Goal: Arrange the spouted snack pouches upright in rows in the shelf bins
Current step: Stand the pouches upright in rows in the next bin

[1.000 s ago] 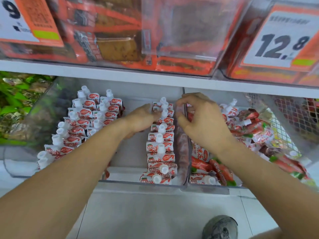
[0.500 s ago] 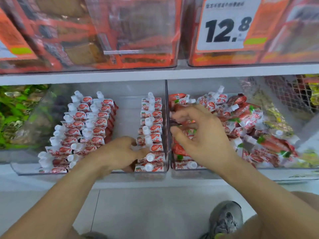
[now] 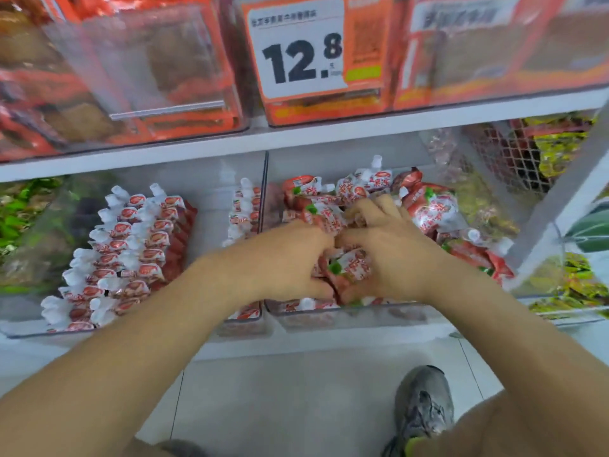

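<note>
Two clear shelf bins sit side by side on the lower shelf. The left bin (image 3: 138, 329) holds upright rows of red-and-white spouted pouches (image 3: 128, 249), plus one more row (image 3: 245, 212) against its right wall. The right bin (image 3: 379, 313) holds a loose jumble of similar pouches (image 3: 428, 212) with green marks. Both hands are in the right bin. My left hand (image 3: 286, 258) and my right hand (image 3: 392, 255) curl together around a bunch of pouches (image 3: 349, 268) near the bin's front.
Above, a white shelf (image 3: 296, 140) carries clear bins of orange packs and a price card reading 12.8 (image 3: 300, 57). Green packs (image 3: 19, 219) lie left, yellow packs (image 3: 573, 285) right behind a slanted white post (image 3: 560, 206). A grey shoe (image 3: 421, 404) stands on the tiled floor.
My left hand has left the row in the left bin and crossed into the right bin. Both hands have closed together on a bunch of pouches. The view has shifted right.
</note>
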A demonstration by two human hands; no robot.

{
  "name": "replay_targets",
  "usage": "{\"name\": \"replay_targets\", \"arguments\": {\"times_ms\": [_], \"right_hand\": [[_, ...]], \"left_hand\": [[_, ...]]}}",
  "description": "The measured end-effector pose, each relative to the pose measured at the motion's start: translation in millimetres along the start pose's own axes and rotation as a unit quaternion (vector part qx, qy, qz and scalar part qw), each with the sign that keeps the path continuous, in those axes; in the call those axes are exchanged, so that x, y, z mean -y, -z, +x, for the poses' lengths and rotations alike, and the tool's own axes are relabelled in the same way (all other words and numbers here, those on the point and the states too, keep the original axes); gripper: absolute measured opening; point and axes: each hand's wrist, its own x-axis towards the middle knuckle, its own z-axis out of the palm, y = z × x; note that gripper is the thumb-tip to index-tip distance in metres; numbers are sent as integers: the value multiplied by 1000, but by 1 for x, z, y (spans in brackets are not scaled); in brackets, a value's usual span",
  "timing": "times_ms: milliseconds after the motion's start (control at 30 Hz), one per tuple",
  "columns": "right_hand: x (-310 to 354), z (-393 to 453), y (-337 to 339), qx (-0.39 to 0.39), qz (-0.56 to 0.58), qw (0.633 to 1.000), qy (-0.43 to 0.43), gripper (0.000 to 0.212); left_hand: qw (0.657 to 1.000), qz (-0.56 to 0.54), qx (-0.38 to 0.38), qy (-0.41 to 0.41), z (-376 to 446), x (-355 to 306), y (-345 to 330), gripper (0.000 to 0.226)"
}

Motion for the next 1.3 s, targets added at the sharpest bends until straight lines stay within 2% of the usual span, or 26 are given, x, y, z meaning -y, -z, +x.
{"name": "replay_targets", "arguments": {"times_ms": [67, 133, 200, 300, 400, 467, 600, 700, 733, 800, 867, 900, 967, 1033, 1100, 1200, 1300], "right_hand": [[-6, 1, -1, 18, 9, 1000, 12, 66], [-10, 2, -4, 44, 19, 998, 29, 64], [-16, 0, -4, 63, 42, 997, 21, 62], [-32, -14, 9, 51, 110, 992, -20, 56], [-56, -30, 26, -56, 181, 980, -63, 45], [-77, -34, 28, -147, 167, 970, -99, 39], [-94, -29, 18, -180, 96, 969, -136, 47], [-67, -20, 14, -254, 142, 954, -75, 38], [-56, -16, 11, -240, 168, 956, -36, 31], [-35, -8, 5, -123, 212, 969, 29, 23], [-23, 0, -6, -2, 227, 972, 60, 24], [-19, 5, -11, 33, 227, 971, 70, 26], [-12, 13, -21, 59, 233, 966, 90, 32], [-3, 20, -27, 68, 229, 967, 90, 36], [5, 26, -29, 66, 202, 971, 106, 38], [9, 30, -30, 85, 192, 969, 128, 11], [5, 27, -26, 78, 208, 969, 112, 18]], "left_hand": [[996, 26, 79, 5, 13, 1, -7, 46], [992, 29, 121, 14, 19, 6, -11, 50], [989, 39, 140, 14, 22, 8, -12, 49], [989, 44, 138, 16, 22, 7, -15, 40], [992, 34, 123, 24, 24, 7, -21, 36], [993, 8, 111, 26, 26, 8, -23, 42], [997, -7, 74, 13, 24, 6, -23, 43], [998, -40, 48, 11, 21, 6, -22, 40], [998, -48, 44, 13, 20, 6, -21, 39], [998, -41, 36, 15, 14, 2, -16, 35], [1000, 13, 4, 8, 1, 0, -9, 34], [999, 40, -4, 4, -9, 0, -5, 36], [998, 65, 6, 14, -31, -2, -2, 46], [997, 67, -13, 29, -51, -10, -14, 44], [991, 91, -96, 34, -60, -16, -42, 31], [970, 59, -232, 50, -61, -17, -78, 23], [954, 24, -296, 40, -58, -15, -90, 23]]}}
